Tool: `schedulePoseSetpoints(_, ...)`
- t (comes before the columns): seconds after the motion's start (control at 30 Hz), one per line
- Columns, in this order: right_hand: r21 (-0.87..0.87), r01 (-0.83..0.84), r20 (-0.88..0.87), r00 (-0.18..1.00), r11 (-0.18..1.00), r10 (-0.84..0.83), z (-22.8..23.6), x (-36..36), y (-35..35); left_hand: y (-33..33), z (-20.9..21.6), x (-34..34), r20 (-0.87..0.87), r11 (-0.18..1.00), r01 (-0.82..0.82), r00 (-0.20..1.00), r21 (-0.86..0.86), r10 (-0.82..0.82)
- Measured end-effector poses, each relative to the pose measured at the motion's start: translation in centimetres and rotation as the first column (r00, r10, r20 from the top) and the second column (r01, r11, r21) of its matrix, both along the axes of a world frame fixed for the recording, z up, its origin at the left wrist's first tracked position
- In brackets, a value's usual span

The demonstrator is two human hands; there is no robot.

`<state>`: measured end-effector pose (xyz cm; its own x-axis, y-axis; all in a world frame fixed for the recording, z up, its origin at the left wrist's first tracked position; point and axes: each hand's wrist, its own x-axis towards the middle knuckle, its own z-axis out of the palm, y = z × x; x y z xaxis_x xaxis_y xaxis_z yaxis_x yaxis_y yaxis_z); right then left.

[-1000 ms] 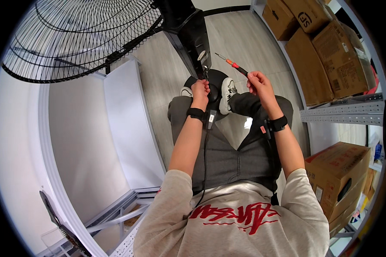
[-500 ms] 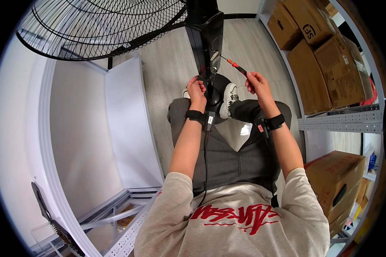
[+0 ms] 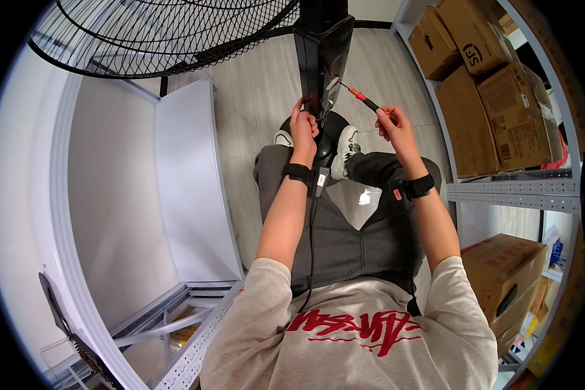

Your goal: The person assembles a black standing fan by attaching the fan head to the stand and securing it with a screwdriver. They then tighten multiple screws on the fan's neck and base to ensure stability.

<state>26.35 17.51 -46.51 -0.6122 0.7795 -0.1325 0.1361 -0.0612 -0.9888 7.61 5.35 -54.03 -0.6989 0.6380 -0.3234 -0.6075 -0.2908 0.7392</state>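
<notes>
The black stand column [image 3: 311, 65] of a pedestal fan rises in front of me. My right hand [image 3: 395, 127] pinches the rear of a red and black screwdriver [image 3: 365, 99]. Its metal shaft points left at the column, the tip beside a pale oval spot [image 3: 333, 83] on its right side; I cannot tell whether they touch. My left hand [image 3: 303, 135] is at the column's lower left side, one finger stretched up along it and the others curled in. Whatever those curled fingers hold is hidden. Below the spot, something shiny [image 3: 328, 105] hangs on the column.
The fan's wire guard [image 3: 175, 39] spans the upper left. A white shelf panel [image 3: 188, 182] stands at left. On the right, a metal rack [image 3: 513, 195] carries cardboard boxes [image 3: 468, 117]. The round black base [image 3: 338, 123] sits between my shoes [image 3: 346, 151]. A black cable [image 3: 312, 240] runs over my lap.
My left hand has turned and curled in more, with one finger now stretched upward along the column. The screwdriver stays pointed at the pale spot. The whole view has shifted slightly.
</notes>
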Motion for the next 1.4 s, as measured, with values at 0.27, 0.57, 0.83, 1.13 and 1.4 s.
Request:
schedulePoseSetpoints(0.27, 0.077, -0.049, 0.038, 0.998, 0.996, 0.046, 0.7, 0.2, 0.8, 0.0, -0.1, -0.4, 0.007, 0.996, 0.079, 0.997, 0.033, -0.079)
schedulePoseSetpoints(0.57, 0.108, -0.037, 0.064, 0.997, 0.993, 0.031, 0.6, 0.1, 1.3, -0.2, 0.6, 0.2, -0.11, 0.996, 0.087, 0.99, -0.036, -0.09)
schedulePoseSetpoints(0.83, 0.033, -0.005, 0.123, 0.992, 0.999, 0.001, 1.9, -0.2, 0.7, 0.1, 0.6, 0.2, -0.132, 0.993, 0.095, 0.986, -0.066, -0.103)
schedulePoseSetpoints(1.13, 0.029, -0.07, 0.068, 0.995, 0.997, 0.068, 1.4, -0.1, 0.6, 0.1, 0.6, 0.2, -0.127, 0.995, 0.081, 0.988, -0.064, -0.089)
schedulePoseSetpoints(1.4, -0.166, -0.126, 0.012, 0.991, 0.978, 0.13, -0.4, 0.1, -0.5, 0.2, 0.8, 0.3, -0.117, 0.995, 0.081, 0.989, -0.061, -0.088)
